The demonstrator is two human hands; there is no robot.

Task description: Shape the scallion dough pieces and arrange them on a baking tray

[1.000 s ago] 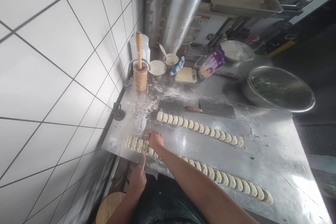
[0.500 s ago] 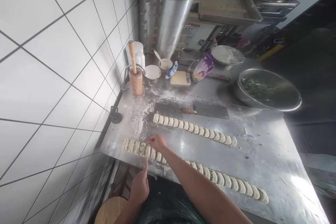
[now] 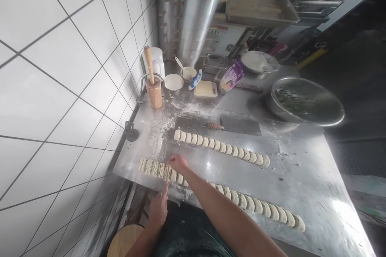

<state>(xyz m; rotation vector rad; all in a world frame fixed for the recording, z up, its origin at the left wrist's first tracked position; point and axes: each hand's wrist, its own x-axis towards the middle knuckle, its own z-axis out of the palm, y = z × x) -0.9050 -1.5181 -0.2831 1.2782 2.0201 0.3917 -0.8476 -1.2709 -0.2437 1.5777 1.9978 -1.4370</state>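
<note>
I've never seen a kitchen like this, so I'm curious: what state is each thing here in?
Left hand: open, at the table's near edge.
Right hand: curled, over the near dough row.
Near dough row: sliced, green-flecked.
Far dough row: sliced, lined up.
Cleaver: lying flat.
Rolling pin: upright in a cup.
Steel bowl: holding something dark green.
Steel table: floured in patches.

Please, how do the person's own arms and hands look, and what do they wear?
The left hand and right hand are bare, without gloves. No sleeve covers the left forearm or right forearm. A dark, glossy apron covers the body.
</note>
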